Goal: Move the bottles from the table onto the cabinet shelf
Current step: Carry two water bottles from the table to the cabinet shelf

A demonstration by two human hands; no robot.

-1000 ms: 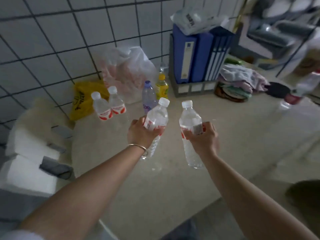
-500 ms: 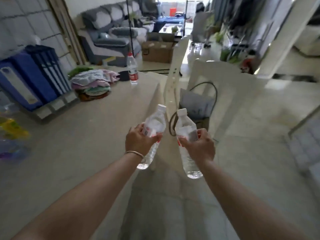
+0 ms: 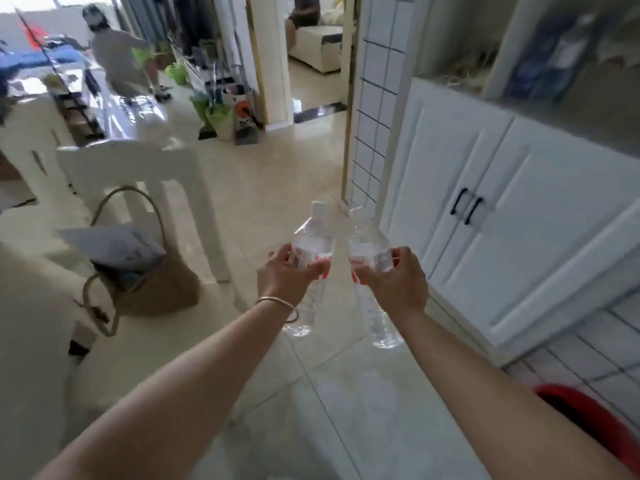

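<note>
The left hand (image 3: pixel 289 271), with a thin bangle (image 3: pixel 277 304) at the wrist, grips the left bottle (image 3: pixel 310 261) around its labelled middle; the right hand (image 3: pixel 394 280) grips the right bottle (image 3: pixel 369 252) the same way. Both bottles are carried in the air, tilted so their capped necks lean together and nearly touch.

A second ago these hands hung over the surface among the other bottles; half a second ago the view was sweeping past its edge. Now the surface is gone from view behind and the white cabinet (image 3: pixel 512 216) fills the right side, so the carry is probably about half done.

Above its closed doors the open cabinet shelf (image 3: pixel 568 109) shows, blurred, with some items on it. Below lies pale tiled floor (image 3: pixel 346 393). A white chair (image 3: pixel 138 174) with a woven bag (image 3: pixel 145 271) beneath stands to the left, a red basin (image 3: pixel 585 414) sits low right, and another person (image 3: pixel 121 57) is far off.
</note>
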